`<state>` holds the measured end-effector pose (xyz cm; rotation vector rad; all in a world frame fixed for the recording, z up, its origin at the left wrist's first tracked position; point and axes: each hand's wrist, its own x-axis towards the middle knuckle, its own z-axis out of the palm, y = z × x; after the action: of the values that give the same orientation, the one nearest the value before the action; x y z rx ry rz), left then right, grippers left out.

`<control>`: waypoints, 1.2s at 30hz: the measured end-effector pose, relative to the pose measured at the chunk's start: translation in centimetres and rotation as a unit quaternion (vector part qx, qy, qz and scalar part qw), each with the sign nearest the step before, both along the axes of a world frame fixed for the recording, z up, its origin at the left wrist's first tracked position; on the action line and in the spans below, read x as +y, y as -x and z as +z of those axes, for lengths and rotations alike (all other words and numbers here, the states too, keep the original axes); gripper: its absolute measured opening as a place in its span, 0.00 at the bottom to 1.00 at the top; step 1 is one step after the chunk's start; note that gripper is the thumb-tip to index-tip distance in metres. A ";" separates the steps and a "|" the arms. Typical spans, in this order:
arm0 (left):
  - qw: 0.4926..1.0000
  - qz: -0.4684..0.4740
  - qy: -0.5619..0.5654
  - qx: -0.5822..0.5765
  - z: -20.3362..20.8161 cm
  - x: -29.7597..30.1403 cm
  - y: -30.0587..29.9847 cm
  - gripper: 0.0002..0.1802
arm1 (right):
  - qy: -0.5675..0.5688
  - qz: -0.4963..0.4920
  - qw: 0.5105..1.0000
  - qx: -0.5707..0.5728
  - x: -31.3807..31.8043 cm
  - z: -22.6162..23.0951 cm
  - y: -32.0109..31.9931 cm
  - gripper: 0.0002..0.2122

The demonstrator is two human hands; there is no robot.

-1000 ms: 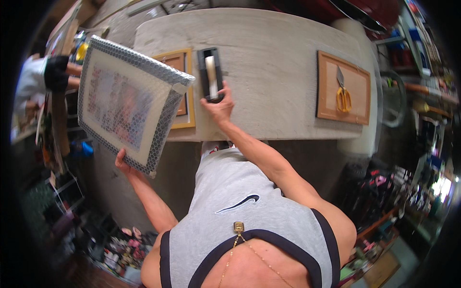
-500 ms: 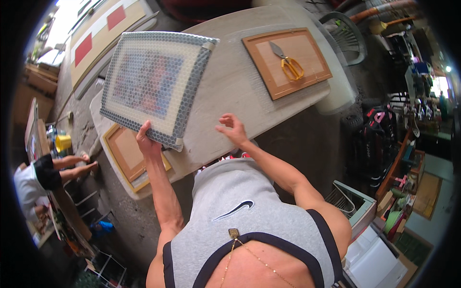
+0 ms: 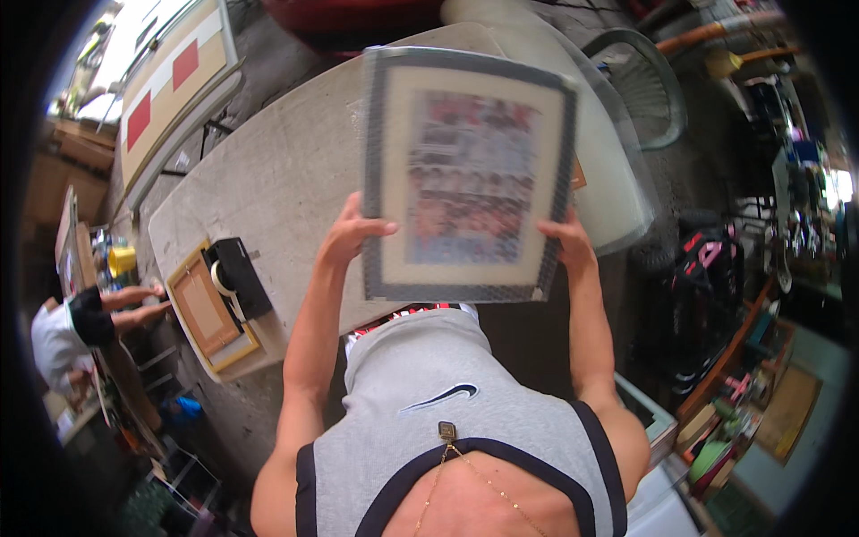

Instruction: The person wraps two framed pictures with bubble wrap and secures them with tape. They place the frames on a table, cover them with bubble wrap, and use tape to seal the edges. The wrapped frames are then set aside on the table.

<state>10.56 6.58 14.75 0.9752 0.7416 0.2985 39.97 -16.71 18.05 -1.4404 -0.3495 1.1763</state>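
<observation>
A framed picture (image 3: 470,179) in clear bubble wrap, with a dark border and cream mat, is held upright over the table (image 3: 277,161). My left hand (image 3: 349,234) grips its left edge, thumb across the front. On the opposite edge, my right hand (image 3: 570,238) holds it the same way. Behind its right side only a sliver of a brown wooden frame (image 3: 579,174) shows; the scissors seen earlier on that frame are hidden. A yellow-edged frame (image 3: 195,300), back up, lies at the table's left end, with a black tape dispenser (image 3: 243,277) on or against it.
Clear plastic wrap (image 3: 617,210) spreads over the table's right end, beside a green plastic chair (image 3: 658,85). Left of the table stands a board with red squares (image 3: 185,64). A person in a white top (image 3: 55,345) is at far left.
The wrapped picture has swung from the left to in front of me and turned upright. My right hand, free before, now grips it. The black tape dispenser has come into sight.
</observation>
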 end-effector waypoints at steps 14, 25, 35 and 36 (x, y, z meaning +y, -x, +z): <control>0.805 0.138 -0.203 0.540 -12.9 -1.0 -8.7 0.34 | -0.004 -0.354 0.931 0.091 -20.0 -7.8 -4.9 0.26; 0.823 0.252 -0.224 0.457 -15.2 -2.0 -8.1 0.19 | -0.061 -0.414 0.903 0.102 -16.1 -8.6 -3.5 0.28; 0.790 0.344 -0.301 0.409 -15.8 -1.6 2.4 0.21 | -0.066 -0.421 0.904 0.031 -15.7 -7.0 -4.0 0.26; 0.785 0.346 -0.304 0.414 -15.8 -1.6 4.0 0.21 | -0.097 -0.399 0.911 0.037 -15.8 -7.3 -4.4 0.27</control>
<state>6.56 5.03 -1.07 1.4340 1.9135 0.8094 44.40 -32.54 10.71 -1.1733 0.1771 0.5021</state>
